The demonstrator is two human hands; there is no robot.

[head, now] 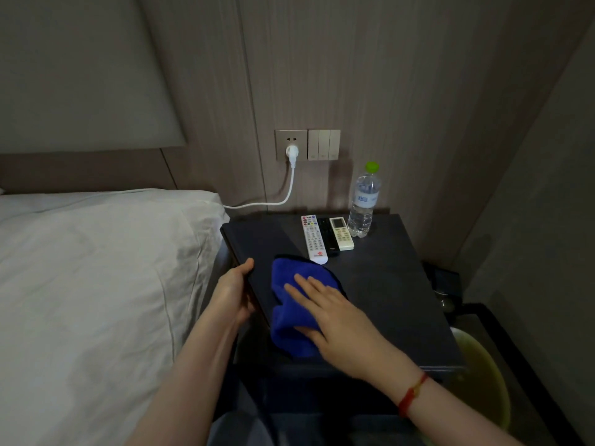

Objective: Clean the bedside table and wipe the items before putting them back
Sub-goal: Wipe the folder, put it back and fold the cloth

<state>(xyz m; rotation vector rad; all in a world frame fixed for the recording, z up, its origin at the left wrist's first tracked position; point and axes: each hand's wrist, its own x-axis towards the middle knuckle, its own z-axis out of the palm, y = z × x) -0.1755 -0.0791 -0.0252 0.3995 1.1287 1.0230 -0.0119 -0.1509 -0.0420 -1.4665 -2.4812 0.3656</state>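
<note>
A dark bedside table (386,284) stands between the bed and the wall. A blue cloth (289,304) lies on its near left part, and my right hand (335,320) presses flat on it with fingers straight. My left hand (233,292) grips the table's left edge, thumb on top. At the back of the table lie three remotes side by side: a white one (313,238), a black one (328,236) and a small cream one (341,234). A clear water bottle (363,204) with a green cap stands upright to their right.
A bed with white linen (96,268) lies close on the left. A wall socket holds a white plug (292,153) whose cable runs down toward the bed. A yellowish bin (483,381) sits low on the right, below the table.
</note>
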